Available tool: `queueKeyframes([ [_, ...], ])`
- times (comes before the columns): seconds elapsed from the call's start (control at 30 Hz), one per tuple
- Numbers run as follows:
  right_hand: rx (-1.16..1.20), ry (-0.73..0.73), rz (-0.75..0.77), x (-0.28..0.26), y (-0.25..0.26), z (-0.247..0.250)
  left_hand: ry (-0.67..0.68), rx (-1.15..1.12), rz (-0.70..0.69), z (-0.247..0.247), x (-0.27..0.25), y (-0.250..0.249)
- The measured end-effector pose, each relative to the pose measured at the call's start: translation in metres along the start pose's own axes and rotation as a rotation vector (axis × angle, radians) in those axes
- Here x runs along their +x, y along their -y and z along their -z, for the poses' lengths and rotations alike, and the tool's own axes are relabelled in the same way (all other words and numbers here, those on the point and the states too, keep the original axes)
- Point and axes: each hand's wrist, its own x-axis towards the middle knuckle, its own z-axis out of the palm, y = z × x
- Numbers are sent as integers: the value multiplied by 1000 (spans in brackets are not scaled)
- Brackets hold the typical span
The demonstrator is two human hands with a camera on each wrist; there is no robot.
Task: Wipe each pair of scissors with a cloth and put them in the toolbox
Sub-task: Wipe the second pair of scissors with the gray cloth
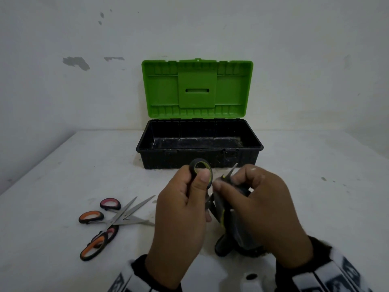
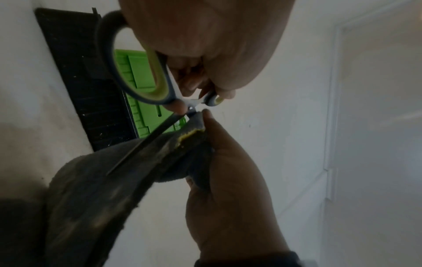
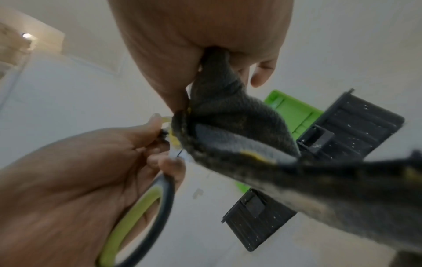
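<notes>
My left hand (image 1: 195, 186) grips the black-and-green handle loop of a pair of scissors (image 1: 201, 166) just in front of the toolbox. My right hand (image 1: 229, 184) pinches a dark grey cloth (image 1: 237, 237) folded over one blade near the pivot; a blade tip (image 1: 232, 168) sticks out above the fingers. In the left wrist view the other blade (image 2: 141, 142) lies bare against the hanging cloth (image 2: 102, 189). In the right wrist view the cloth (image 3: 228, 112) comes out of my fist beside the handle (image 3: 137, 207). The toolbox (image 1: 200, 159) stands open, its green lid (image 1: 197, 87) upright and its black tray showing nothing inside.
Two more pairs lie crossed on the white table at the left: pink-handled scissors (image 1: 110, 203) and orange-handled scissors (image 1: 91, 217), blades pointing right. The toolbox stands against a white wall. Bare tabletop lies to the right of my hands.
</notes>
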Motion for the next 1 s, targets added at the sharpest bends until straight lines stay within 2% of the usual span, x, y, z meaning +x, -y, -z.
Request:
queueKeyframes([
  [0.07, 1, -32, -48, 4, -4, 0, -3, 24, -12, 1, -1, 1],
  [0.2, 12, -29, -48, 4, 0, 1, -17, 6, -7, 4, -2, -2],
  [0.43, 96, -62, -138, 15, 2, 11, 6, 39, -105, 5, -4, -6],
  [0.63, 95, -92, -206, 32, -13, 18, -8, 61, -83, 3, -7, -4],
  [0.77, 256, -162, -288, 37, -19, 30, -45, 98, -107, 5, -6, -2],
  [0.87, 349, -94, -285, 29, -10, 32, -55, 101, -103, 6, -4, 1],
  [1.0, 224, 14, -207, 14, 0, 19, -31, 79, -97, 2, -4, 1],
])
